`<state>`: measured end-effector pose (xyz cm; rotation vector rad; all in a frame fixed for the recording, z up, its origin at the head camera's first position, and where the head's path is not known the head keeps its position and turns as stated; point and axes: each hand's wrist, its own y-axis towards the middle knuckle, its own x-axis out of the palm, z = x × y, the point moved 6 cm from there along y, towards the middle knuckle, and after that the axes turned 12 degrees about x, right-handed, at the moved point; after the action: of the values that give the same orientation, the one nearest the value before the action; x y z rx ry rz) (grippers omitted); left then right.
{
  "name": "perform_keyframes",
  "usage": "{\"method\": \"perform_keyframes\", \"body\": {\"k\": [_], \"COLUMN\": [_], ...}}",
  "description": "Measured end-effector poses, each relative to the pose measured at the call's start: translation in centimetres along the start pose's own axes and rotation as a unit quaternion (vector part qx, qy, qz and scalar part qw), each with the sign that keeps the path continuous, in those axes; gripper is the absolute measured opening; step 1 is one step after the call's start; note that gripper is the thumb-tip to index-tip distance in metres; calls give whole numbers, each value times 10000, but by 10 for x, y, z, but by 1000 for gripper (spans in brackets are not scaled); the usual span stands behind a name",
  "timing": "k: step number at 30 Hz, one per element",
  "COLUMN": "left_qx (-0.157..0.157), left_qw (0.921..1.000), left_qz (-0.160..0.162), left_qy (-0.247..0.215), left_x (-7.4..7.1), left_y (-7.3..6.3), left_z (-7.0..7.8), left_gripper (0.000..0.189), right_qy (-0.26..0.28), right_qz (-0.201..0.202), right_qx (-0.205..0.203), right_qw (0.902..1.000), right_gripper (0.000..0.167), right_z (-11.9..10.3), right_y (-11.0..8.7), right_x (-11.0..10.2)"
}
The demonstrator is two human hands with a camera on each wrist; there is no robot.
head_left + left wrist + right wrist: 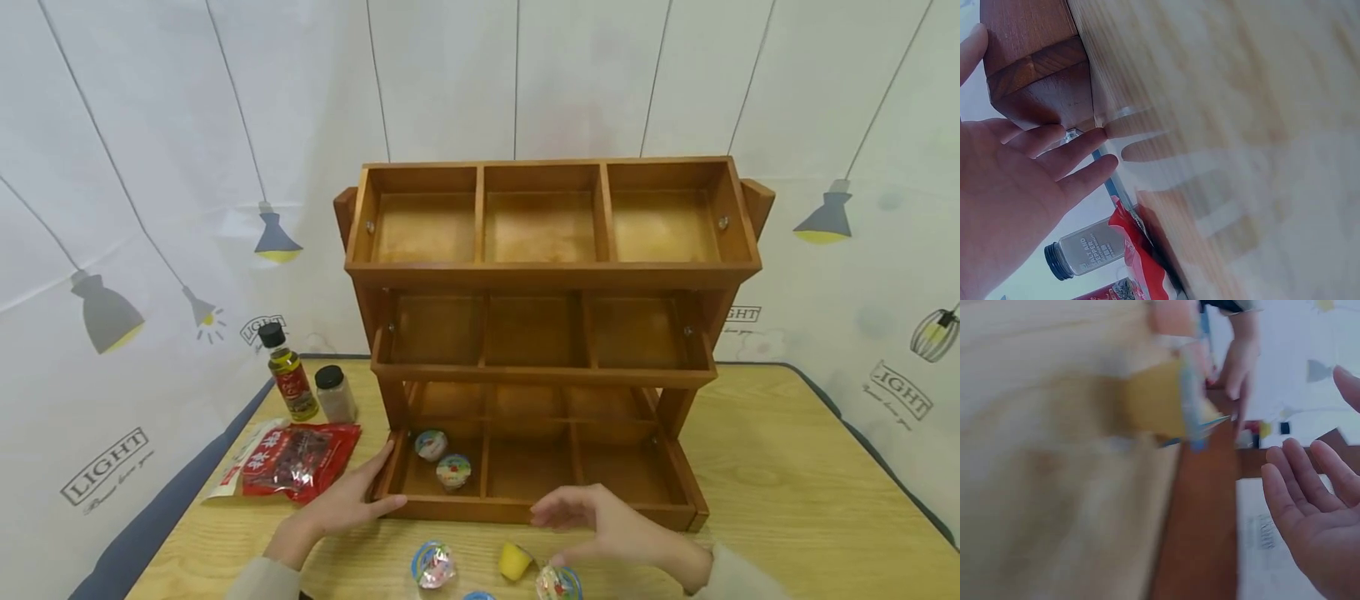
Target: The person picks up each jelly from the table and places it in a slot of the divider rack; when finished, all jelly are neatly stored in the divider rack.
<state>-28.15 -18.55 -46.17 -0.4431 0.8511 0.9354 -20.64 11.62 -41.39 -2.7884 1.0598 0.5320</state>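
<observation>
Lower right of centre, the right hand (600, 529), its grip loose and empty, is near a yellow cup (514, 562) and a foil-topped cup (557, 585) at the bottom edge. At lower left, the left hand (341, 503), grip also released, rests by a corner of the wooden rack (551, 277).

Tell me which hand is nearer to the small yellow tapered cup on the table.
Right. The right hand is just to the right of the yellow cup; the left hand is farther off to the left, at the left end of the brown wooden rack.
</observation>
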Motion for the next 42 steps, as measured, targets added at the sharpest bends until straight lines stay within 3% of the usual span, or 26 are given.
{"method": "perform_keyframes", "body": {"k": [4, 8, 12, 21, 28, 32, 37, 42], "left_qx": [18, 35, 22, 88, 101, 113, 80, 45], "left_qw": [10000, 10000, 10000, 9999, 9999, 9999, 10000, 10000], "left_qz": [-12, -26, -16, -7, -21, -47, -48, -12], "left_qy": [-8, -18, 19, 51, 48, 30, 16, -18], "left_x": [-1, -2, -4, -4, -2, -2, -2, -2], "left_y": [-1, -1, -2, -3, -3, -3, -3, -2], "left_z": [0, 2, 2, 2, 1, 2, 2, 4], "left_gripper": [85, 86, 85, 86, 85, 84, 84, 85], "right_qy": [248, 491, 453, 255, 470, 441, 137, -158], "right_qz": [0, -242, -350, -397, -528, -513, -351, 95], "right_qx": [610, 1197, 1360, 1154, 667, 725, 748, 386], "right_qw": [9978, 9913, 9891, 9922, 9953, 9951, 9965, 9991], "right_gripper": [43, 45, 48, 47, 44, 41, 39, 45], "right_z": [28, 48, 54, 56, 56, 56, 50, 32], "right_y": [-17, -27, -30, -23, -20, -19, -22, -22], "right_x": [4, 12, 16, 25, 29, 29, 20, -4]}}
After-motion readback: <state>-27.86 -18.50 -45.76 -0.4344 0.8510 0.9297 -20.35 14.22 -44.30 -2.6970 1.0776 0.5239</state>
